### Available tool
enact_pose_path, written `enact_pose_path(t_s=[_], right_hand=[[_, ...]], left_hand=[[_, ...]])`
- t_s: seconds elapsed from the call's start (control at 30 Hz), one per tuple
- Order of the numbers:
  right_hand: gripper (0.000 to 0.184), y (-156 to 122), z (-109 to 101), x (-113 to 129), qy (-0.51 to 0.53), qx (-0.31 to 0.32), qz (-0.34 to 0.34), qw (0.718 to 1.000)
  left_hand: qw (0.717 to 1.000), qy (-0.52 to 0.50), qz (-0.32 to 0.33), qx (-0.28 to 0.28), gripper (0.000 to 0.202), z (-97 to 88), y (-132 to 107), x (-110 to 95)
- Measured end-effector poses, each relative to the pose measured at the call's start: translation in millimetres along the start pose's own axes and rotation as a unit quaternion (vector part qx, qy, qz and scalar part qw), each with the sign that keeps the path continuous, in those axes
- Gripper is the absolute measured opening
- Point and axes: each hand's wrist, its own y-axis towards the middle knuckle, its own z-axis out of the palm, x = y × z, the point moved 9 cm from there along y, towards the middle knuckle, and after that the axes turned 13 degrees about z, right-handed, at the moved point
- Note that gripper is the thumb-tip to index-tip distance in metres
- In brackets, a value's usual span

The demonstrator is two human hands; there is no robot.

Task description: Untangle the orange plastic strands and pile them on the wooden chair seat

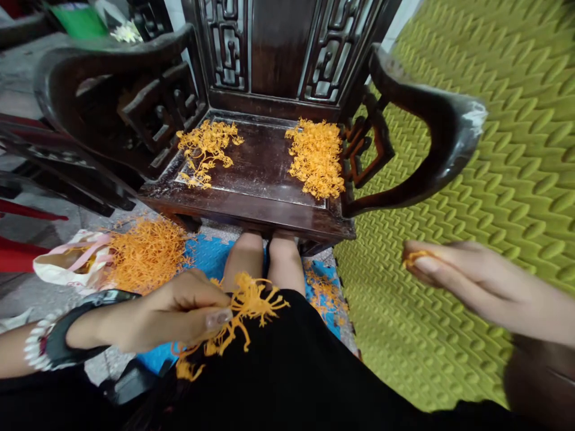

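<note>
My left hand (pixel 179 308) is closed in a pinch over my lap. Out of its fingers spreads a cluster of soft orange branching pieces (pixel 254 299), with curled, spidery arms dangling below. Off to the right, my right hand (pixel 476 281) is raised, thumb pressed against the fingers, with a bit of orange strand (pixel 417 257) between them; most of that strand is hidden. On the dark wooden chair seat (pixel 265 149) in front lie a loose orange pile (pixel 206 149) at left and a denser orange pile (pixel 317 158) at right.
A large heap of orange pieces (pixel 146 251) lies on the floor beside a white bag (pixel 72 263) with pink handles. More scraps (pixel 326 293) rest on the blue mat (pixel 211 254). Curved chair arms (pixel 453 131) flank the seat; yellow-green padding (pixel 507 197) covers the right side.
</note>
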Motion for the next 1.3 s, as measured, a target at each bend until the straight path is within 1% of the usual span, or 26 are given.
enact_pose_path(t_s=[0.07,0.1,0.17,0.2,0.27,0.33,0.4,0.47,0.53,0.6,0.63,0.67,0.7,0.73,0.77,0.8,0.83,0.87,0.9,0.93,0.97,1.0,1.03,1.07,1.17,1.3], right_hand=[[0.027,-2,18,6,0.01,0.067,-0.051,0.996],[0.027,1,26,8,0.018,0.077,-0.061,0.995],[0.028,17,35,3,0.021,0.037,-0.034,0.999],[0.028,29,38,-4,0.004,0.006,-0.009,1.0],[0.025,60,41,-26,-0.073,-0.069,0.061,0.993],[0.021,97,40,-57,-0.162,-0.136,0.137,0.968],[0.026,133,39,-90,-0.2,-0.182,0.208,0.94],[0.033,163,38,-124,-0.197,-0.216,0.276,0.916],[0.036,183,40,-156,-0.176,-0.227,0.346,0.893],[0.034,193,44,-177,-0.145,-0.218,0.4,0.878],[0.034,195,45,-181,-0.121,-0.22,0.41,0.877],[0.033,195,45,-178,-0.1,-0.228,0.41,0.877],[0.032,192,42,-169,-0.078,-0.249,0.392,0.882],[0.031,187,38,-153,-0.046,-0.279,0.355,0.891],[0.03,179,34,-131,-0.003,-0.305,0.295,0.906],[0.029,169,33,-103,0.046,-0.311,0.217,0.924],[0.032,158,35,-71,0.114,-0.295,0.118,0.941],[0.037,147,47,-37,0.187,-0.215,0.026,0.958],[0.045,133,66,-2,0.238,-0.094,-0.052,0.965],[0.047,116,85,27,0.251,0.013,-0.097,0.963],[0.046,100,99,46,0.242,0.073,-0.11,0.961],[0.045,86,110,58,0.228,0.107,-0.107,0.962],[0.043,77,117,64,0.214,0.114,-0.094,0.965],[0.042,70,120,65,0.209,0.106,-0.081,0.969],[0.039,60,120,63,0.244,0.076,-0.077,0.964],[0.033,52,113,59,0.288,0.046,-0.083,0.953]], left_hand=[[0.999,-0.026,-0.002,-0.018,0.042,-2.5,4,4],[0.999,-0.044,0.002,-0.023,0.042,-2.4,8,6],[0.998,-0.057,0.007,-0.019,0.042,-0.2,18,8],[0.999,-0.05,0.004,-0.014,0.041,0.6,23,8],[1.0,-0.007,-0.001,-0.019,0.038,-1.6,30,9],[0.998,0.045,0.007,-0.039,0.032,-6.2,36,7],[0.995,0.075,0.017,-0.061,0.026,-9.5,39,7],[0.993,0.055,0.019,-0.101,0.022,-14.0,41,11],[0.99,0.002,0.023,-0.141,0.021,-18.5,40,16],[0.986,-0.041,0.031,-0.157,0.021,-21.0,41,18],[0.986,-0.049,0.033,-0.156,0.021,-21.8,41,18],[0.986,-0.048,0.033,-0.155,0.022,-23.2,41,17],[0.986,-0.039,0.032,-0.157,0.023,-25.4,41,16],[0.986,-0.026,0.031,-0.161,0.025,-28.0,40,16],[0.986,-0.012,0.028,-0.165,0.027,-30.7,40,16],[0.985,0.001,0.025,-0.171,0.029,-33.5,39,16],[0.984,0.014,0.02,-0.178,0.031,-36.1,39,17],[0.983,0.027,0.015,-0.183,0.032,-38.3,38,19],[0.981,0.041,0.011,-0.188,0.034,-40.2,38,21],[0.98,0.059,0.011,-0.191,0.034,-41.8,37,22],[0.978,0.08,0.014,-0.193,0.034,-43.0,36,23],[0.975,0.104,0.021,-0.195,0.034,-43.8,35,22],[0.971,0.129,0.03,-0.197,0.033,-44.3,33,20],[0.967,0.153,0.038,-0.199,0.033,-44.3,32,19],[0.959,0.193,0.055,-0.201,0.028,-41.1,25,13],[0.954,0.197,0.077,-0.213,0.028,-33.8,17,5]])
